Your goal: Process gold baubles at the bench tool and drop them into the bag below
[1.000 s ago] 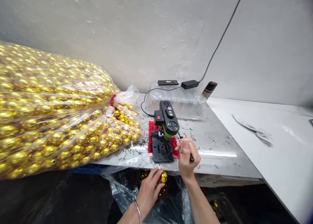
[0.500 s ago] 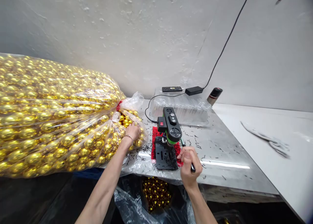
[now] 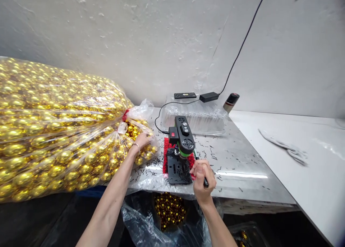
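Observation:
A large clear plastic bag [image 3: 88, 128] full of shiny gold balls lies on the left, tied with red. At its opening, my left hand [image 3: 142, 141] reaches in among the gold balls [image 3: 133, 132]; its fingertips are hidden there. My right hand [image 3: 203, 178] is closed round a slim black-handled tool [image 3: 206, 182] with a thin shaft, whose tip is hidden. Just left of that hand stands a black and green device [image 3: 185, 135] on a black slotted base plate [image 3: 178, 170]. Under it lies a red mat [image 3: 166, 159] strewn with small black bits.
Behind the device, a clear plastic tray [image 3: 194, 119] carries a black power adapter [image 3: 209, 97] and a black phone-like slab [image 3: 185, 95]. A dark-capped bottle [image 3: 231, 102] leans beside it. A plastic-lined container of gold balls [image 3: 169, 211] sits below the table edge. Grey gloves [image 3: 285, 148] lie right.
The whole view has shifted slightly, so things appear farther left. My left hand has lifted a little at the bag opening, while my right hand keeps hold of the black-handled tool.

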Available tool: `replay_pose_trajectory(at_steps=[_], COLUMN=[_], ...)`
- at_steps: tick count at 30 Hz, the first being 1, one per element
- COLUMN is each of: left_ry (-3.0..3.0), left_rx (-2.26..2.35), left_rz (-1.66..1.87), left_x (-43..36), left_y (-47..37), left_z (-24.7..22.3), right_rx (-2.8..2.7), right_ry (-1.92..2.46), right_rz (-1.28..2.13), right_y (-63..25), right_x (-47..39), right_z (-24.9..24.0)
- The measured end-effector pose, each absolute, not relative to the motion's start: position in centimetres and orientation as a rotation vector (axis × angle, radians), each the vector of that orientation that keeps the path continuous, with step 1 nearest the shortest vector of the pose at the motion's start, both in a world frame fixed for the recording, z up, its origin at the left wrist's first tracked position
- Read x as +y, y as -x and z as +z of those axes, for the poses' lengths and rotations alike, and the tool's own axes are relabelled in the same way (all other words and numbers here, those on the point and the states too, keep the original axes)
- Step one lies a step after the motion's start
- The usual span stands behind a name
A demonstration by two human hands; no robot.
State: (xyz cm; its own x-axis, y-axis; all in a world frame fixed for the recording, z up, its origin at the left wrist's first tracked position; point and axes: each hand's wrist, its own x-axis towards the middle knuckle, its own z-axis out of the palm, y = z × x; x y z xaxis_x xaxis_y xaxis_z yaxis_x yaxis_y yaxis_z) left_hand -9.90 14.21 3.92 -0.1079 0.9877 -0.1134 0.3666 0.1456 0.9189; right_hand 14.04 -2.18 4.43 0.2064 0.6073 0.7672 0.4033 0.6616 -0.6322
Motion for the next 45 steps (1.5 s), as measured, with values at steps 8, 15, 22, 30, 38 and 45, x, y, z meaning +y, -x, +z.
replay_pose_trajectory(at_steps=[8,15,22,30,38,45], left_ry=[-0.538,-0.241,-0.749,-1.743,-1.994,-1.744], left_rx=[1.124,0.914,1.143,1.540,1.576,1.521], left_rz=[1.359,1.182,0.984,0.665,0.522,0.753], left_x=[6.1,1.3,2.0,2.4,2.5,2.6], left_y=[10.6,5.7,1.5,-0.3,-1.3,-1.2], left_z=[5.7,3.0,0.3,0.8,1.0,0.3], right_rx=[-1.396,-1.382,-1.447,-1.445,-1.470,-1.479], right_ry=[0.900,0.900,0.932,0.900,0.909,0.879], right_rz=[0.176,0.185,0.128,0.135,0.137,0.150], right_y=[-14.0,-13.9,-14.0,-14.1,-14.2,-14.5], right_x=[-2.1,-2.1,-2.4,-2.3,-2.4,-2.5], right_z=[4.1,4.2,4.9,4.5,4.5,3.0])
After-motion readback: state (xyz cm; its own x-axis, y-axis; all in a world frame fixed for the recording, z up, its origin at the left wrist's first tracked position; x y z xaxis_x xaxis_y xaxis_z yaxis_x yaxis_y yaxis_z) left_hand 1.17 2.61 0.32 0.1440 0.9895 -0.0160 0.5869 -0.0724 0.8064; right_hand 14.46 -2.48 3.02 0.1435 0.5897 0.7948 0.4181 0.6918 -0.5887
